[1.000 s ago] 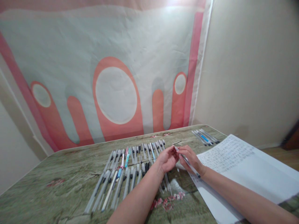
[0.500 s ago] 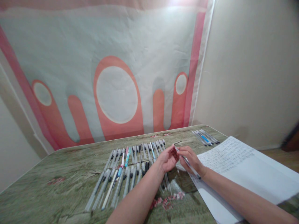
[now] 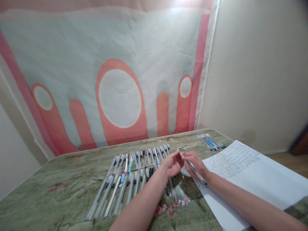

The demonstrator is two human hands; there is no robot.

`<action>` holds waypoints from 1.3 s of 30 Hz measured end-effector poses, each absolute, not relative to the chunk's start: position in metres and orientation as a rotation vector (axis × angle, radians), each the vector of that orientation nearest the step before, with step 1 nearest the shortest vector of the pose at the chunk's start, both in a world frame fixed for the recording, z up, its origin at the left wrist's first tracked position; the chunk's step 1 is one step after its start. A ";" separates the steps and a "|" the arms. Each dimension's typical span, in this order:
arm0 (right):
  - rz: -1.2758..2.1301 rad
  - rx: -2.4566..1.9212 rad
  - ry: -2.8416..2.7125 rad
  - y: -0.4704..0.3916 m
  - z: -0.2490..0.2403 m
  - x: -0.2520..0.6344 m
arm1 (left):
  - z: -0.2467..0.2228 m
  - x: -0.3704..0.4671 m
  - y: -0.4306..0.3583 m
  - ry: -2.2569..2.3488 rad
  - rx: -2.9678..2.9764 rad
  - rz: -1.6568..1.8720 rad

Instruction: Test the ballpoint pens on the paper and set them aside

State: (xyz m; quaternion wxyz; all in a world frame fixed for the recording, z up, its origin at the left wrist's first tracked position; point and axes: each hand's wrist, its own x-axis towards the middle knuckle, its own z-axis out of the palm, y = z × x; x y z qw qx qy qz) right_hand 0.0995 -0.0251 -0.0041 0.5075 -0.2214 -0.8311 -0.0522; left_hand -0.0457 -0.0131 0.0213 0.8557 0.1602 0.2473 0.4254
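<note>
Now I am seeing the right hand curling shut around a pen | left hand pinching its tip, fingers bent | pen hovering over the table between the pen rows and the paper | open room lying toward the far edge.

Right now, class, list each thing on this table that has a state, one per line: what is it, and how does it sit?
Pen: held in right hand, left hand at its tip.
Rows of pens: flat, side by side.
Small pen group: flat, far corner.
Paper: flat, partly written.
</note>
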 end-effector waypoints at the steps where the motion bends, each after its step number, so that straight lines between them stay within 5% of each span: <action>1: -0.123 -0.532 -2.003 -0.025 -0.004 0.099 | 0.021 -0.046 -0.013 0.509 0.332 0.887; 39: -0.147 -0.518 -2.030 -0.025 -0.006 0.100 | 0.028 -0.049 -0.016 0.519 0.299 0.847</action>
